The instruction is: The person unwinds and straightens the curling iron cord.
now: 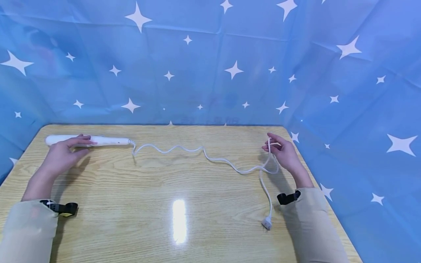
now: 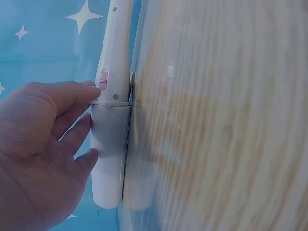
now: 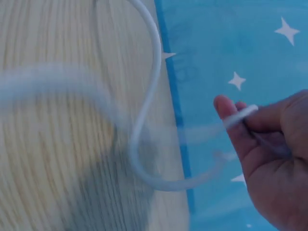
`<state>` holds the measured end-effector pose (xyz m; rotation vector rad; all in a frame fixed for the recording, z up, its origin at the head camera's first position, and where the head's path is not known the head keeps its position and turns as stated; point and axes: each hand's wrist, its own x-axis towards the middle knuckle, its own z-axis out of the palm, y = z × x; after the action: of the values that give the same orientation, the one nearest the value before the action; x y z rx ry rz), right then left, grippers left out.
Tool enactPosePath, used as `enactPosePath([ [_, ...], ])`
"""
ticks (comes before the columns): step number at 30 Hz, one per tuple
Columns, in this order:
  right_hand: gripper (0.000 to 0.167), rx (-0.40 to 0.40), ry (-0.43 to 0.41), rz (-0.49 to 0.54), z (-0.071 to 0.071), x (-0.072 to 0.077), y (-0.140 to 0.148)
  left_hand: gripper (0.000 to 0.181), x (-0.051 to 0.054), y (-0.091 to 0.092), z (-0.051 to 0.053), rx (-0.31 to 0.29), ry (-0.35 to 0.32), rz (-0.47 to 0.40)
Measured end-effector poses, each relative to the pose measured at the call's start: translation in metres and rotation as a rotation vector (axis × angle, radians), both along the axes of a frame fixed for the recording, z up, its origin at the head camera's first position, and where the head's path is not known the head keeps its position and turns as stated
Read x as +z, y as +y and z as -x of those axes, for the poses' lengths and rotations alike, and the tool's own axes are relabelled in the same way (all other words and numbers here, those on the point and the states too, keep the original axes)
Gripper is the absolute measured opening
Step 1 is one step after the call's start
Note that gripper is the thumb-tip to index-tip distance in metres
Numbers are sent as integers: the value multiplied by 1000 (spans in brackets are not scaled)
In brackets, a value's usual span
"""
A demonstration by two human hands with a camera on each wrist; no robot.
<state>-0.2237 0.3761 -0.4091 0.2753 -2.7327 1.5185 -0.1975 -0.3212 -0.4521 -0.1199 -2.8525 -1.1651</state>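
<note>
A white hair straightener (image 1: 110, 141) lies along the far left of the table, with a pink switch (image 2: 103, 79) on its body. Beside it, my left hand (image 1: 62, 155) touches its side with extended fingers near the switch, not wrapped around it. From its right end the white power cord (image 1: 177, 147) runs in waves across the table. At the far right, my right hand (image 1: 285, 151) pinches a raised loop of this cord between thumb and fingers. In the right wrist view the loop hangs from the fingertips (image 3: 224, 108), partly blurred. The plug (image 1: 267, 223) hangs down toward the near right.
The wooden table (image 1: 138, 204) carries a bright light reflection near its front middle. Blue cloth (image 1: 197, 73) with white stars stands behind the table and along its right side. A small black camera is strapped to each wrist.
</note>
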Motion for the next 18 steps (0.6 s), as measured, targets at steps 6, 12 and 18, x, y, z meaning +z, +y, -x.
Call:
enactPosePath([
  [6, 49, -24, 38, -136, 3, -9, 3, 32, -1, -1, 0, -4, -4, 2],
  [12, 40, 17, 102, -397, 8, -25, 9, 34, -3, -2, 0, -7, 0, -4],
  [18, 42, 91, 223, -612, 3, -28, 6, 34, -3, -2, 1, -10, 7, -8],
])
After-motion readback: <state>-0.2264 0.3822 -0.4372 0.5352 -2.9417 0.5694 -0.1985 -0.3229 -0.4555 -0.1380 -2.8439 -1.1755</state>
